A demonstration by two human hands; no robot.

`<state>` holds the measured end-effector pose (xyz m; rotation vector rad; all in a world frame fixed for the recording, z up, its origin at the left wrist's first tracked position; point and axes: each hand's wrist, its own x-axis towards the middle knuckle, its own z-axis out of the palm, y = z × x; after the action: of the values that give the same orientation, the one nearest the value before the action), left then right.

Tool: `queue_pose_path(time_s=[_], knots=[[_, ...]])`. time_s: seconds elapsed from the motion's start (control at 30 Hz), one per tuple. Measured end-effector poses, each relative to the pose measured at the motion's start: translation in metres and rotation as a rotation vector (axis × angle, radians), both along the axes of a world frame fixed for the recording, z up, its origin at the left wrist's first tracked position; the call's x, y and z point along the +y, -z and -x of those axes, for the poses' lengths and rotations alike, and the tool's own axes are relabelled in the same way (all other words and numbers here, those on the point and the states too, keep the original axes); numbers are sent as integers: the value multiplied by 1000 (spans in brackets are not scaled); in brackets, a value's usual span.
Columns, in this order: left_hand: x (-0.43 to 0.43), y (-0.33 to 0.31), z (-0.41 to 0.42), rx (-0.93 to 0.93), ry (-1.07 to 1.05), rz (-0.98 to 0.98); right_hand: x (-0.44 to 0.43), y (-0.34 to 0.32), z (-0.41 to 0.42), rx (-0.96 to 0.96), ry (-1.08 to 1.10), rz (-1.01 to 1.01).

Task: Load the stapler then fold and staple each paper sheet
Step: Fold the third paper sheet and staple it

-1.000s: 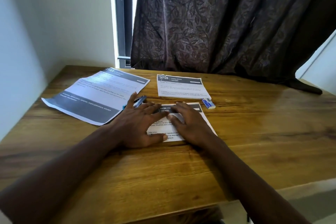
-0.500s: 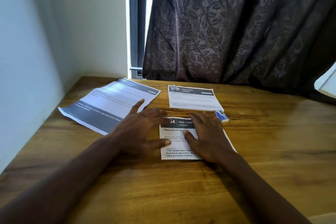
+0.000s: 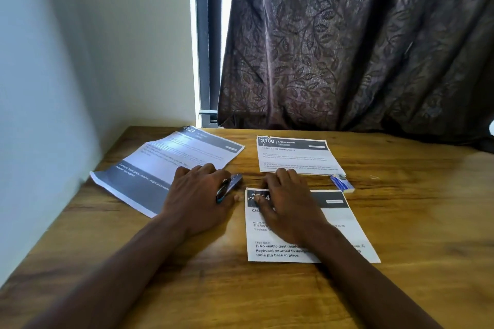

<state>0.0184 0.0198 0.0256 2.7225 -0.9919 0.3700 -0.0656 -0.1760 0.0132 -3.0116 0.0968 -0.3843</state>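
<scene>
Left hand (image 3: 196, 195) is on the wooden worktop (image 3: 417, 235), fingers curled around the stapler (image 3: 228, 186). The stapler's metal nose sticks out past the fingertips, pointing away from the person, just left of the near sheet's top-left corner.

Right hand (image 3: 290, 203) lies palm down on the near folded sheet (image 3: 344, 235), fingers spread flat over its dark header band and gripping nothing. Thumb is near the sheet's left edge.

Second folded sheet (image 3: 296, 155), numbered 3108, lies flat further back, just beyond the right hand's fingertips, apart from the near sheet.

Unfolded sheet (image 3: 163, 165) lies at an angle on the left, its near edge partly under the left hand and wrist.

Small staple box (image 3: 342, 183), blue and white, sits between the two folded sheets at their right side, touching or almost touching the back sheet's near-right corner.

Dark patterned curtain (image 3: 347, 43) hangs behind the worktop.
</scene>
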Motion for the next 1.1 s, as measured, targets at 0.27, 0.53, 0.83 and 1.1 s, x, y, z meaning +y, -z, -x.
queue_pose_path(time_s=[0.27, 0.53, 0.83, 1.1], knots=[[0, 2, -2, 186, 31, 596, -1, -1, 8, -144, -80, -269], [2, -16, 10, 1100, 146, 1308, -8, 4, 5, -299, -161, -371], [2, -12, 6, 1287, 54, 1449, -5, 2, 4, -324, -190, -539], [-1, -7, 9, 1172, 107, 1350, -8, 3, -2, -396, -144, -576]])
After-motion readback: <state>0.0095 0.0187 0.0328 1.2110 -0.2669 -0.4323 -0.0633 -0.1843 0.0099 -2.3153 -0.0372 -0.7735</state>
